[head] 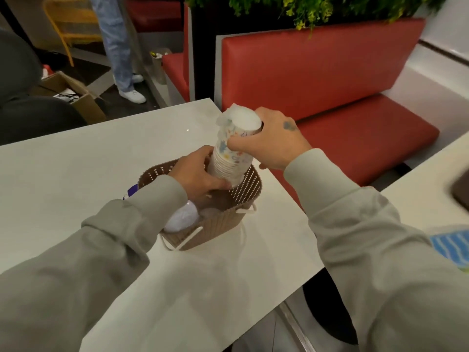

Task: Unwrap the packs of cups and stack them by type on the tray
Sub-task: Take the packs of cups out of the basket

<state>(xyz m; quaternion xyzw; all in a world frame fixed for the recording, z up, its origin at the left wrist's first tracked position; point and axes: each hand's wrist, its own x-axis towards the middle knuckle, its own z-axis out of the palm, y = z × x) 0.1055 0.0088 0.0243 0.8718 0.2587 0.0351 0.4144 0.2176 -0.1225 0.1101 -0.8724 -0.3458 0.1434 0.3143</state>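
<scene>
A wrapped stack of patterned paper cups (pixel 232 151) stands tilted over a brown perforated basket (pixel 250 189) on the white table (pixel 76 179). My left hand (pixel 195 174) grips the lower end of the stack above the basket. Around the upper end my right hand (pixel 274 141) curls, beside the loose clear wrap at the top. Inside the basket lies a white pack of cups (pixel 181 219) in clear wrap, partly hidden by my left sleeve. A purple and white packet (pixel 130 193) shows at the basket's left rim.
A red bench seat (pixel 342 102) runs along the table's far right side. A second white surface (pixel 431 179) at the right carries a blue striped item (pixel 454 246). A person's legs (pixel 119 47) and a cardboard box (pixel 81 97) are on the floor at the far left.
</scene>
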